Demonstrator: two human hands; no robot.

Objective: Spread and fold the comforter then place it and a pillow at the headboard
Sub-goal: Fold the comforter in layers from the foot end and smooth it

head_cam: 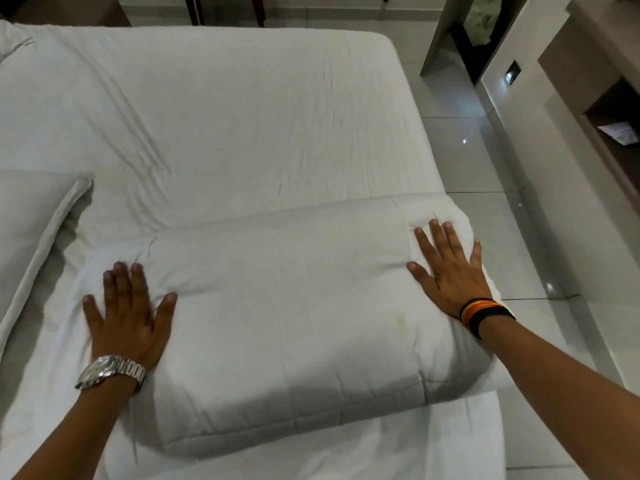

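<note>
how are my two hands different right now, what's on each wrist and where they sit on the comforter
The left hand wears a silver metal watch; the right hand wears striped black, orange and yellow wristbands. The left hand presses the folded comforter near its left end, close to the pillow; the right hand presses its right end, by the bed's edge. Both lie flat, palm down, fingers spread.

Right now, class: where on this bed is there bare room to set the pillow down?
The widest free patch is the bare sheet beyond the folded comforter, stretching to the mattress's far edge. A narrow strip lies nearer than the comforter. Crowded: the middle, where both hands, left and right, press flat, and the left edge, where a pillow lies.
</note>
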